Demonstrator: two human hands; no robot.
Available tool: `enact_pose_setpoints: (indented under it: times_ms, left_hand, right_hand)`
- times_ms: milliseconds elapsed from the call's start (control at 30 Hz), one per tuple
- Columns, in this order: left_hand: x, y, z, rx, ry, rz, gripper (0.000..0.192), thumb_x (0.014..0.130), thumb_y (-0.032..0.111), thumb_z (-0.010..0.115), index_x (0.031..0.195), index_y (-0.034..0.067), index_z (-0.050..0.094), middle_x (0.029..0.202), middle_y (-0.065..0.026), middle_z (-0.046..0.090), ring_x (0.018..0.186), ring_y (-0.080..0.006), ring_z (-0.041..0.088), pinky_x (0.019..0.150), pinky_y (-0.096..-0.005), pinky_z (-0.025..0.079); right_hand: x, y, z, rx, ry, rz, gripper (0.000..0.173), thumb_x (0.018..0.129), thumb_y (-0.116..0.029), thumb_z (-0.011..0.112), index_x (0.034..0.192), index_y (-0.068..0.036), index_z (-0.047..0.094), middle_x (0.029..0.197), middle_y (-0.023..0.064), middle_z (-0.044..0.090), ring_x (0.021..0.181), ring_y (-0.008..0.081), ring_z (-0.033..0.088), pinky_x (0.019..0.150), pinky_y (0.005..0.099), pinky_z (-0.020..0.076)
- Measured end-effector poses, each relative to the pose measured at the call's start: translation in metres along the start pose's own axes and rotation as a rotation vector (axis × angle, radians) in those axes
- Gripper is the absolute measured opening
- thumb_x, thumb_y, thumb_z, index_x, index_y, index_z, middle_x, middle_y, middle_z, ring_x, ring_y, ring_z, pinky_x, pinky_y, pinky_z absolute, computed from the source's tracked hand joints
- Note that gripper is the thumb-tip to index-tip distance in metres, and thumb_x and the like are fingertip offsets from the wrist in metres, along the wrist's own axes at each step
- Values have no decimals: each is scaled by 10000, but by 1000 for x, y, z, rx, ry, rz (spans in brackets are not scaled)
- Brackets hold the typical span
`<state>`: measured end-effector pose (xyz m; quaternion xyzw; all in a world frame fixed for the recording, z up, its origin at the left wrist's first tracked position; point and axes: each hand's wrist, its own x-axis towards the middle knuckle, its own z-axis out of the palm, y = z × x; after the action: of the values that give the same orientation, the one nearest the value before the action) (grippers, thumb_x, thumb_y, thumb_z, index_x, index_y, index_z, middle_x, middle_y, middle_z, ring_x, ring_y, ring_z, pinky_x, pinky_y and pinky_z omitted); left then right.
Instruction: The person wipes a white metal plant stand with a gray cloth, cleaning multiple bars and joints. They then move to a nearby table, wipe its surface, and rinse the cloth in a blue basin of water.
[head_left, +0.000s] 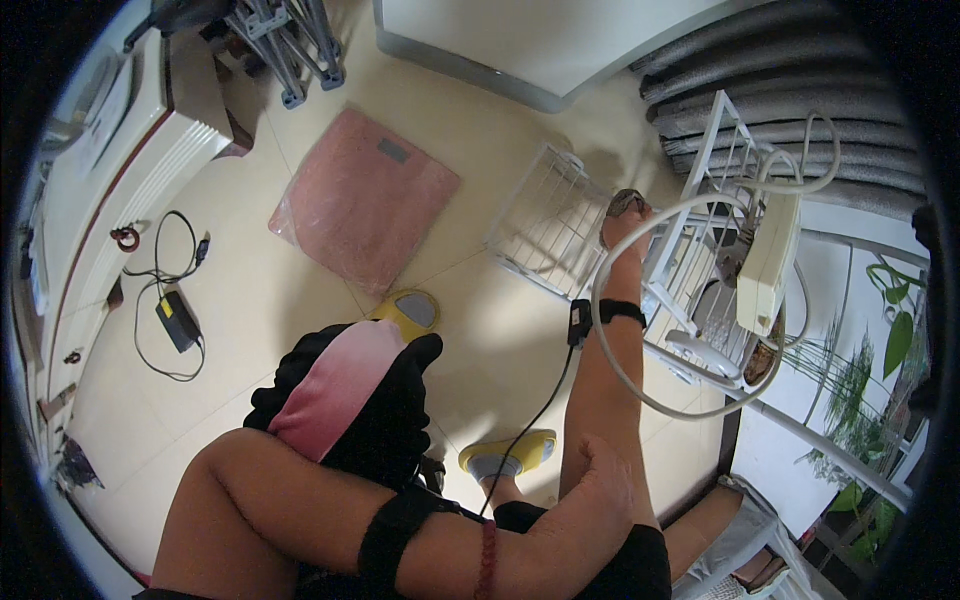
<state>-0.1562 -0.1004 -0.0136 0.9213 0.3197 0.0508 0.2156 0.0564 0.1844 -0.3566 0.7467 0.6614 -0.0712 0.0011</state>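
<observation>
My right hand is at the end of an outstretched arm, beside a white wire rack. A small dark patterned object lies at its fingers; whether it is gripped cannot be told. A black strap with a cabled sensor box sits on that wrist. My left hand lies against or over the right forearm, its fingers mostly hidden; the arm wears a black strap and a red bracelet. A white power strip with a looped pale cable is at the rack.
A pink bathroom scale in clear plastic and a black power adapter lie on the tiled floor. Yellow slippers and black and pink cloth are below me. A white cabinet stands left; grey curtains and plants are right.
</observation>
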Motion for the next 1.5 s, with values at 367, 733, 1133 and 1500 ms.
enact_pose_setpoints:
  times_ms: [367, 733, 1133, 1500]
  left_hand:
    - [6, -14, -20, -62, 33, 4, 302, 838, 168, 563, 992, -66, 678, 864, -157, 682, 811, -301, 635, 788, -476, 470]
    - [16, -11, -11, -227, 333, 180, 162, 769, 174, 614, 744, 34, 691, 729, -55, 602, 736, -193, 557, 649, -354, 423]
    - [36, -24, -21, -138, 474, 164, 97, 772, 113, 635, 829, 43, 670, 847, -102, 638, 826, -268, 649, 736, -398, 529]
    - [42, -79, -37, -10, 472, -220, 235, 873, 123, 594, 1089, 36, 632, 1092, -154, 625, 1040, -375, 593, 893, -492, 493]
  right_hand:
    - [1, 16, 62, -495, -420, -245, 414, 906, -244, 558, 1229, 11, 603, 1299, 233, 571, 1206, 362, 541, 1016, 483, 430]
    - [-117, -35, 18, -153, -249, 28, 329, 851, -237, 631, 1054, 12, 702, 1107, 226, 673, 1027, 398, 645, 844, 487, 533]
    - [-298, -31, -125, 1124, 398, 280, 531, 738, -86, 672, 1252, -14, 562, 1173, 164, 593, 1094, 315, 594, 965, 382, 442]
    - [-268, -48, -230, 347, 985, -14, 813, 657, -24, 756, 1398, 11, 424, 1412, 247, 414, 1239, 444, 435, 1055, 488, 353]
